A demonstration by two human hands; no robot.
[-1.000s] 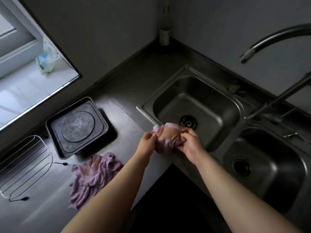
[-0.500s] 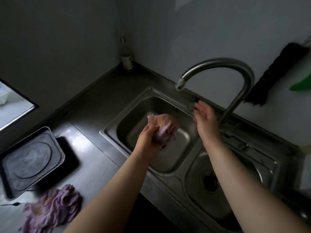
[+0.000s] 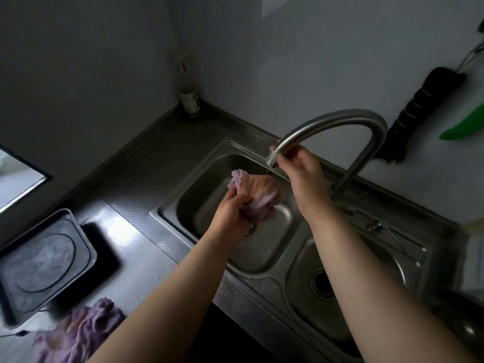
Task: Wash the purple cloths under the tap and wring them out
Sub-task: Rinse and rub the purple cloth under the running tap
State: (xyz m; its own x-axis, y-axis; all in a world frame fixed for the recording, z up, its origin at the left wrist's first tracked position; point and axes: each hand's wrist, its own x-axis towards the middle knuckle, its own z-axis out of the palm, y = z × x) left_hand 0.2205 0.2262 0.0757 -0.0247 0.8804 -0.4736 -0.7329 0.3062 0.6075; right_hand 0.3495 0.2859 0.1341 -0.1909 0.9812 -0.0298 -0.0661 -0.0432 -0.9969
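With no water visible, the left hand (image 3: 230, 218) clenched a bunched purple cloth (image 3: 255, 197) just below where the right hand (image 3: 301, 169) grasped the tap (image 3: 337, 121) spout, likely aiming it; next, the water wanted turning on.

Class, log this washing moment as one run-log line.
left hand: grips purple cloth over left basin | right hand: on tap spout | water: none visible

A dark steel counter (image 3: 146, 205) runs across the lower frame. At lower left a black tray (image 3: 39, 265) lies on it, with a crumpled purple cloth (image 3: 76, 334) just below. A bottle (image 3: 190, 100) stands in the upper-centre corner.
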